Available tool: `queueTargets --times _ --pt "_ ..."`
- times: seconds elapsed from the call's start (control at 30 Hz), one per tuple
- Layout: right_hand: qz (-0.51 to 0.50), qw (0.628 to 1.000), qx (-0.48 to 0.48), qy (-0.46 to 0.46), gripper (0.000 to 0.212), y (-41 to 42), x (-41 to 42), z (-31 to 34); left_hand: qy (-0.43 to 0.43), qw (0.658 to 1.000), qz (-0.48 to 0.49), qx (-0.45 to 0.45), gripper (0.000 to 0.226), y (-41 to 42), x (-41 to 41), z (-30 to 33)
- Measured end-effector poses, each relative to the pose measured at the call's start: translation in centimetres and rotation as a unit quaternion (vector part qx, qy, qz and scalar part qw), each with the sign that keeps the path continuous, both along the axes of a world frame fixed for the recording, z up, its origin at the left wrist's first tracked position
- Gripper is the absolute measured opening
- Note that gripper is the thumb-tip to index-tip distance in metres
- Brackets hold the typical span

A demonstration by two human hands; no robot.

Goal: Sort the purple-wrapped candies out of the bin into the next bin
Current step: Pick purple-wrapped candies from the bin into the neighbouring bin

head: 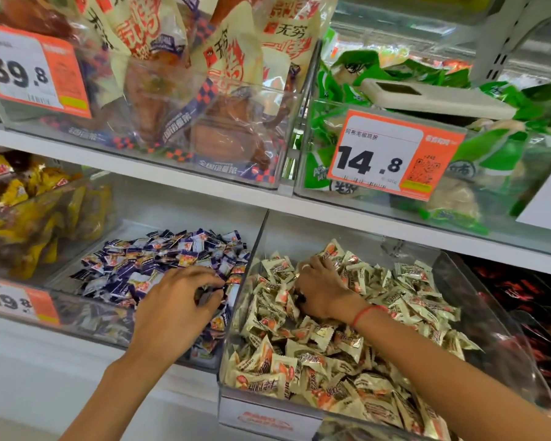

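Crinkly purple candies (159,259) pinched by left hand (175,300), right hand (322,291) clutching cream wrappers (315,354), clear bin (255,237)

On the upper shelf (178,183), a clear bin at far left holds cream-and-red snack bags (159,58) behind a price tag reading 39.8 (29,71). To its right, green packets (379,71) fill another bin tagged 14.8 (392,154), with a white device (433,98) lying on top. Lower left sit yellow packets (19,198); lower right, dark red-and-black packets (528,297).
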State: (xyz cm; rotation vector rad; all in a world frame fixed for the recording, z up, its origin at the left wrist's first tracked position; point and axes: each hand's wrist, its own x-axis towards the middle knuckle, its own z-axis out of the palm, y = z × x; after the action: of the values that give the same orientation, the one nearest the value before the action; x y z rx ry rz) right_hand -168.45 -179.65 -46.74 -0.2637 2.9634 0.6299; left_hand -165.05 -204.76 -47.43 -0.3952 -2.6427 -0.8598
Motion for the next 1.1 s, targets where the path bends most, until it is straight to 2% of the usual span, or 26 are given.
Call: queueTargets --times 0.07,0.13,0.2,0.3,0.37,0.53,0.6,0.67,0.7,0.77,0.83,0.87,0.93,1.1 --pt "-0.029 0.987 -0.121 -0.099 0.034 0.5 0.8 2.0 -0.004 1.000 -0.005 -0.002 0.017 0.0 0.1 0.0" --pt "-0.058 0.949 -0.267 -0.158 0.034 1.5 2.0 4.1 0.003 1.000 -0.009 0.005 0.018 0.0 0.1 0.0" --pt "-0.038 0.913 -0.390 -0.115 0.022 2.2 3.4 5.5 0.021 0.999 -0.012 0.041 0.024 0.2 0.3 0.4" --pt "-0.019 0.815 -0.579 -0.032 0.013 0.9 5.3 7.3 0.071 0.990 -0.015 0.123 0.040 1.3 1.3 2.5" --pt "-0.002 0.779 -0.627 -0.008 0.016 -1.0 6.0 8.4 0.065 0.982 -0.033 0.177 0.042 2.6 2.3 3.8" --pt "0.063 0.743 -0.666 -0.012 0.027 -5.4 6.5 9.2 0.035 0.951 -0.064 0.300 0.033 4.4 3.2 4.5" --pt "0.064 0.740 -0.669 -0.027 0.033 -5.3 6.5 9.0 0.041 0.946 -0.038 0.319 0.024 3.9 3.1 4.3" --pt "0.045 0.769 -0.638 0.006 0.036 -3.6 6.2 8.5 0.057 0.960 0.010 0.275 0.023 2.6 2.5 3.7" --pt "0.018 0.804 -0.593 0.050 0.037 -2.2 5.9 8.1 0.064 0.970 0.038 0.233 0.024 1.8 2.0 3.3" --pt "-0.081 0.892 -0.425 0.131 0.044 0.9 5.6 6.9 0.056 0.985 0.080 0.142 0.026 0.5 1.0 2.5" --pt "-0.189 0.943 -0.249 0.111 0.060 3.2 5.9 5.3 0.029 0.993 0.084 0.082 0.029 -0.3 0.4 2.0" --pt "-0.230 0.950 -0.200 0.074 0.067 3.7 6.1 4.6 0.020 0.995 0.075 0.065 0.031 -0.5 0.3 1.8" --pt "-0.275 0.948 -0.162 0.014 0.077 3.6 5.8 3.2 0.023 0.998 0.049 0.042 0.036 -0.3 0.3 1.6" --pt "-0.324 0.931 -0.168 -0.024 0.077 -0.8 2.9 1.5 0.021 0.999 0.034 0.007 0.034 0.1 0.3 1.1"
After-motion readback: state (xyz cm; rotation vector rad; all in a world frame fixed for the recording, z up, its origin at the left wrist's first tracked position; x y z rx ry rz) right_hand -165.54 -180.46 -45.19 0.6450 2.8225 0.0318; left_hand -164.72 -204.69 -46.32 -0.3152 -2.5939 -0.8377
